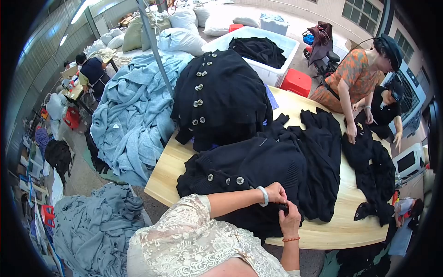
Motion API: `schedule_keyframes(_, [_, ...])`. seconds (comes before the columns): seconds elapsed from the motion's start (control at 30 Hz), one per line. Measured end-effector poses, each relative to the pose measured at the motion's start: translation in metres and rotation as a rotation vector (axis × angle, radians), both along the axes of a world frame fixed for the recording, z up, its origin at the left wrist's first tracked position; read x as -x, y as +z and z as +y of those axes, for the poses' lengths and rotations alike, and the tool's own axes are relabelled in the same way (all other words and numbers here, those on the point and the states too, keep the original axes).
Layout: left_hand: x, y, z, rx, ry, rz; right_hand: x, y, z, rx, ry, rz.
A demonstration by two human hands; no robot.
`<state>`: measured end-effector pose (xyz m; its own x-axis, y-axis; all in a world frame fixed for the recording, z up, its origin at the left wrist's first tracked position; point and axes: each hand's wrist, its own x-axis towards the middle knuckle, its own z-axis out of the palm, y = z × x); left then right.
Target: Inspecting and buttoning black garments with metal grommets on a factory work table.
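- Black knit point(283, 207) is bunched between the left hand point(276, 193) and the right hand point(290, 220); each grip is clenched, thumb against fingers, on what looks like the near edge of the black cardigan point(272, 159).
- That cardigan lies spread on the wooden surface point(167, 175) directly before the wearer, the hands at its near right part; three shiny round buttons point(240, 180) show on its left half.
- Handling it well, I judge, calls for a short pinch with both thumbs close together, the knit left slack so that its loops do not stretch, and the dark edge turned toward the light, since the fingers cover most of the spot.
- Just beyond the cardigan rises a stack of black buttoned knitwear point(221, 92); to its right lie more black knit garments point(323, 147).
- Farther right of it, a co-worker's hand point(352, 133) rests at another dark garment point(369, 159).
- Left of the cardigan, well apart from the hands, are a light-blue knit heap point(136, 111) and, nearer the wearer, a grey heap point(99, 221).
- No brand, label or writing can be read on the cardigan.
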<state>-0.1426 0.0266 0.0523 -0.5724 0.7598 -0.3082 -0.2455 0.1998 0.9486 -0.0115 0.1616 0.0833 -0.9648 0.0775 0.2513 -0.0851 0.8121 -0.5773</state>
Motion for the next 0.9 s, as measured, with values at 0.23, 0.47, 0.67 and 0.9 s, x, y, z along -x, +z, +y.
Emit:
schedule_keyframes(0.23, [-0.019, 0.016, -0.024, 0.028, -0.25, 0.749, 0.001, -0.008, 0.01, 0.037, 0.053, -0.065])
schedule_keyframes(0.47, [-0.031, 0.014, -0.023, 0.145, -0.019, 0.764, 0.007, 0.005, 0.012, 0.155, 0.18, -0.092])
schedule_keyframes(0.67, [-0.02, 0.017, -0.028, 0.168, -0.134, 0.577, 0.002, 0.01, 0.005, 0.168, 0.173, 0.001])
schedule_keyframes(0.9, [-0.017, 0.043, -0.042, -0.068, -0.147, 0.528, -0.005, 0.029, 0.011, 0.567, 0.229, -0.172])
